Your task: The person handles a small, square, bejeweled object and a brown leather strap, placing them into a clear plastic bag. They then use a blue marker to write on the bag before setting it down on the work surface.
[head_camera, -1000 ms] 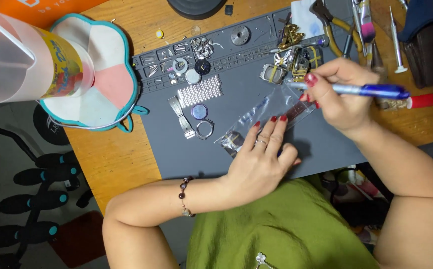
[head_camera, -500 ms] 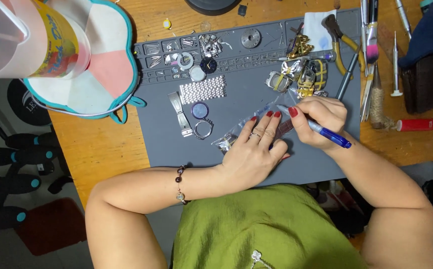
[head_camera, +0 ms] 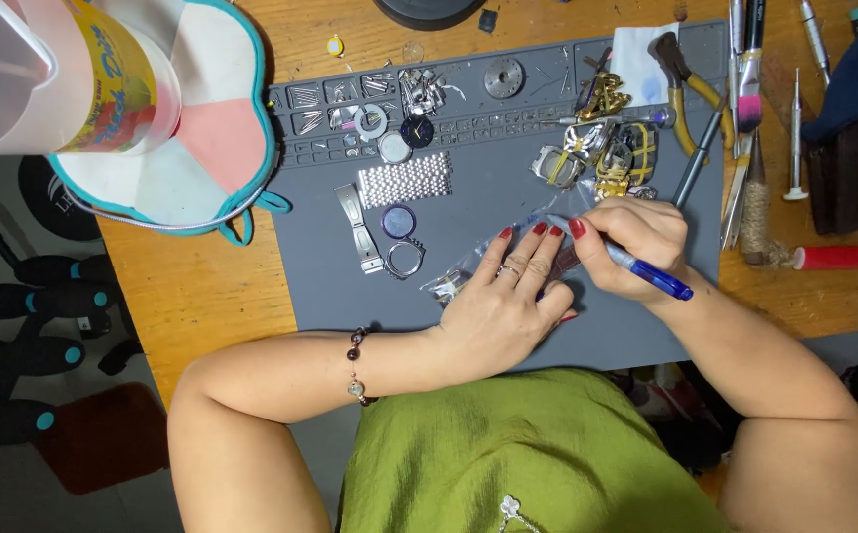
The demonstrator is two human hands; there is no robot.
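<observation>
- Grey work mat (head_camera: 587, 336) covers a wooden desk.
- Left hand (head_camera: 501, 306) lies mid-mat, fingers spread flat on a clear plastic bag (head_camera: 468, 271).
- Right hand (head_camera: 634, 247), just beside the bag, pinches a blue pen (head_camera: 646, 271), tip at the bag.

A small clear plastic bag (head_camera: 508, 259) lies mid-mat; a cup's yellow-and-red label (head_camera: 118, 94) — top left.

A small watch-repair workshop, judging by the grey work mat (head_camera: 468, 296) spread over a wooden surface (head_camera: 202, 286). On the mat: watch cases (head_camera: 602, 158), a metal link band (head_camera: 404, 181), a round dial (head_camera: 416, 130), tiny parts in moulded trays along its far edge. Right of the mat: pliers (head_camera: 686, 84), screwdrivers (head_camera: 796, 138), brushes. Left of the mat: a plastic jug (head_camera: 54, 74).
</observation>
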